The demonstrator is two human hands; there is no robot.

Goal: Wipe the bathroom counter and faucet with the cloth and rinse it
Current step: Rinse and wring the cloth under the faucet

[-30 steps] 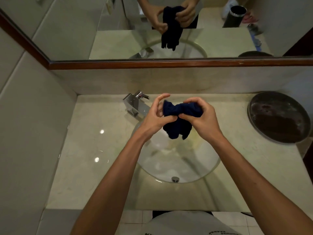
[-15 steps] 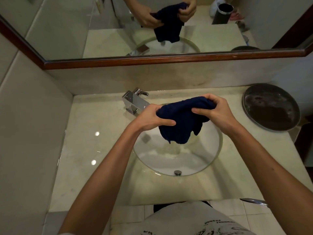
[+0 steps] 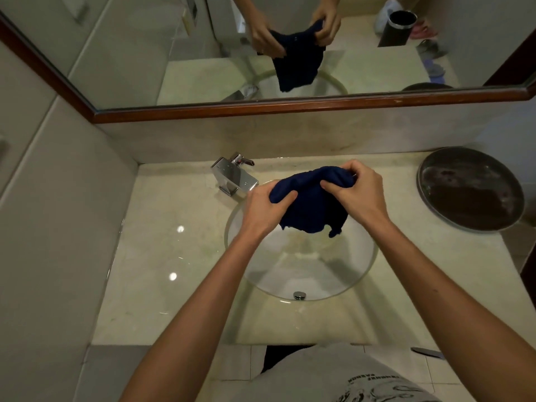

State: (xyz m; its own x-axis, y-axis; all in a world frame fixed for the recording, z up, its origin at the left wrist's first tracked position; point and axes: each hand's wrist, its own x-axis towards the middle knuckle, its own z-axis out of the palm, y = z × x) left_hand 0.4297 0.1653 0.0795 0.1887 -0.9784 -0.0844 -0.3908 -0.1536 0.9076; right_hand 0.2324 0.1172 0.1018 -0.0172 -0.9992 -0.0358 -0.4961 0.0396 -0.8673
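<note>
Both hands, the left hand [image 3: 265,207] and the right hand [image 3: 358,192], have fingers curled tight on the dark blue cloth [image 3: 311,204] above the basin [image 3: 301,271] (faucet [image 3: 235,177] just beside), so the wringing should stay over the bowl.

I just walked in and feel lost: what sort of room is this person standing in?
Most likely a bathroom. A round glass basin is set into a pale stone counter, a chrome faucet stands at its back edge, and a wood-framed mirror hangs on the wall above.
</note>
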